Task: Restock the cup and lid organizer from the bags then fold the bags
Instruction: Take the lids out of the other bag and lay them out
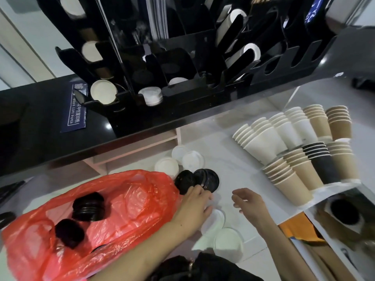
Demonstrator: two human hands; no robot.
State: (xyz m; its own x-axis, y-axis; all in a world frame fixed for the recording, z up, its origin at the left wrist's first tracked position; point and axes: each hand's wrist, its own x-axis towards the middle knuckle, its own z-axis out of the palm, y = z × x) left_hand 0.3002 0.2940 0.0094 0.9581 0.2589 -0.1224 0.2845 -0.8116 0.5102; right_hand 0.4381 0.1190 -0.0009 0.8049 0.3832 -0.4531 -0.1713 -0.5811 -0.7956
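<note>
Left hand reaches over the white floor surface, palm down, grip narrow: fingertips curled onto the near edge of a stack of black lids, thumb low toward a stack of white lids lying on its side just under the palm. Whether it actually lifts anything, cannot tell.

Right hand hovers just right of the left, apart from it, grip wide, fingers loosely bent, holding nothing.

Left of the left hand: red plastic bag, crumpled and open, touching the wrist. Two stacks of black lids show through it, one nearer the hand, one further left.

Beyond the left fingertips: second black lid stack beside the first, then three white lid stacks further out. Nearer than the hand, another white lid stack.

Right of and beyond the right hand: nested paper cups in leaning stacks (white, kraft brown, one black).

Well above both hands: black table carrying the black organizer, partly stocked, white lids and cup rims visible in several slots. A blue copy-paper wrapper lies on the table left of it.
</note>
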